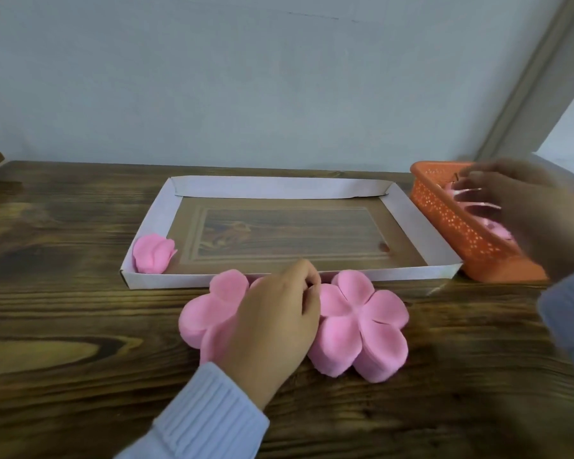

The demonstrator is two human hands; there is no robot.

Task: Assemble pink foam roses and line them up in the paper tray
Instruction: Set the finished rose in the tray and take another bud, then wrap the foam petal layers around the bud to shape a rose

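Your left hand (pixel 275 313) lies over the left petal stack (pixel 209 313) at the lower middle of the frame. Its fingertips are curled down at the stack's far edge, and it looks clamped on the top sheets, though the contact itself is hidden. Your right hand (pixel 524 210) is blurred at the right edge, with its fingers spread apart over the orange basket (pixel 451 223) and nothing visibly held. Small pink pieces (pixel 501 231) lie inside the basket. One finished rose (pixel 153 253) sits in the lower left corner of the paper tray (pixel 279 187), so the task is likely near its start. The step in hand seems to be collecting parts for the next rose. Peel only one flower sheet off the stack, lifting from a petal tip so the layers below stay put. Keep your palm clear of the right petal stack (pixel 365 329), which touches your hand's side and would slide easily on the worktop (pixel 80 326). In the basket, take a single centre piece rather than a clump, since foam clings together. Set the new rose just beside the first one, against the tray's near wall, so the row starts straight.
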